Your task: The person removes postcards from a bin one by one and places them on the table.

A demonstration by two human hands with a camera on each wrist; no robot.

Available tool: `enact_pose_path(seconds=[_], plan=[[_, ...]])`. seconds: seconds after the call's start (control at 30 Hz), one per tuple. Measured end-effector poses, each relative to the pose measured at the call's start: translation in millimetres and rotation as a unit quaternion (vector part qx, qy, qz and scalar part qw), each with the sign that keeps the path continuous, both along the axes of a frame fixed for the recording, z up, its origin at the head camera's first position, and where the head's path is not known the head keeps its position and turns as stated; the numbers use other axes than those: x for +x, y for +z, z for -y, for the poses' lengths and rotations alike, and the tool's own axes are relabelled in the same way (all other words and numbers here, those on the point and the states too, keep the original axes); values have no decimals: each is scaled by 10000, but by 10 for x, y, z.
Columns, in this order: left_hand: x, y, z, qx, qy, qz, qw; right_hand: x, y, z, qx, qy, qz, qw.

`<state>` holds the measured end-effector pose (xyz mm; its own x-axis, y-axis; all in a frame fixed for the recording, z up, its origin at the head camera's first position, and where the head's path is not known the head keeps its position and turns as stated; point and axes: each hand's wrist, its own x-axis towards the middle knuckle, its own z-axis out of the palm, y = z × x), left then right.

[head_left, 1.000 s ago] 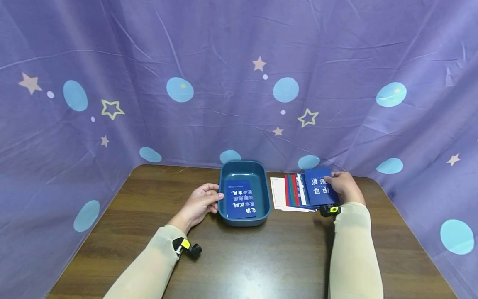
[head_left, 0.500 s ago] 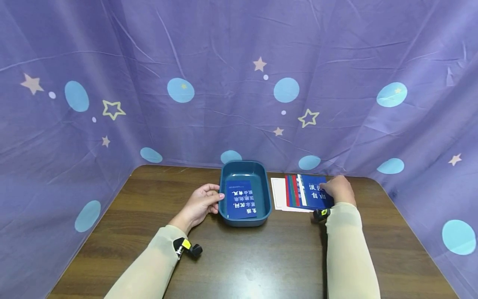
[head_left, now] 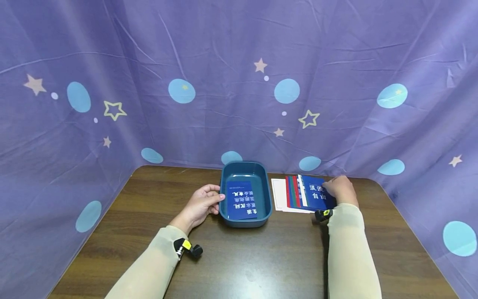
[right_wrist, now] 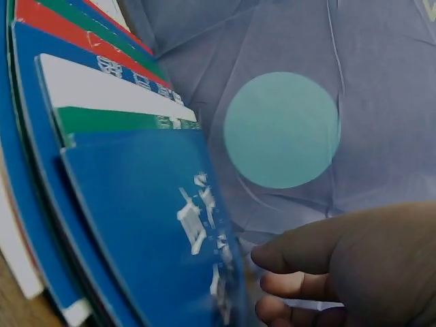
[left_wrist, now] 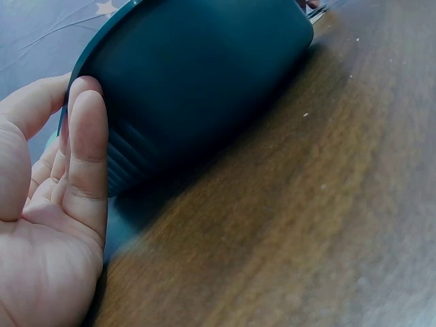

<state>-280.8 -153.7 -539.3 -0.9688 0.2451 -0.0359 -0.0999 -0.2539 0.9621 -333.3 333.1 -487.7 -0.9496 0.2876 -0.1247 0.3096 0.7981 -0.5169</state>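
My left hand [head_left: 199, 205] holds the left rim of a teal rectangular tray [head_left: 244, 223], thumb over the rim and fingers against the outer wall [left_wrist: 204, 75]. Inside the tray lies a dark blue card [head_left: 240, 207] with white characters, upside down to me. My right hand [head_left: 341, 191] is at the right edge of a blue card [head_left: 317, 199] with white characters, the top one of a fanned stack. In the right wrist view the right fingertips [right_wrist: 269, 255] seem slightly apart from that card's edge, with nothing between them.
Under the blue card, red, green, blue and white cards [head_left: 279, 195] are fanned to the left, just right of the tray. The wooden table [head_left: 239, 257] ends at a purple curtain [head_left: 224, 124] behind.
My right hand has lowered the blue card from above onto the fanned stack, moving left and down, and its fingers have eased off the edge. My left hand stays on the tray.
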Motion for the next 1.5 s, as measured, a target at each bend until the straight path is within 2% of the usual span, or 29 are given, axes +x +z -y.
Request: enact_pose_path(seconds=[0.13,0.37,0.73,0.93,1.1,1.23,1.37,1.5], plan=[[1,-3,-2,8,-17,10,10000,-13,89,42,-80,99,-256,9996],[0,0,3,18,-13,21,10000,-39,305,297,-405,818,-929,9915],[-19,-2,-14,2,38,103,9999,95,677,967,-880,1798,-972,9749],[-16,8,-17,-45,40,120,9999,185,768,1325,-748,2239,-1013,9664],[-8,1,3,-72,57,114,9999,235,775,1589,-833,2370,-943,9633],[-6,-14,1,-99,-11,133,9999,232,719,1771,-821,2570,-792,9597],[-7,-23,-2,-112,-39,99,9999,186,700,1999,-687,3008,-260,9509],[-10,-17,11,-94,-9,93,9999,65,702,2275,-379,3302,423,9422]])
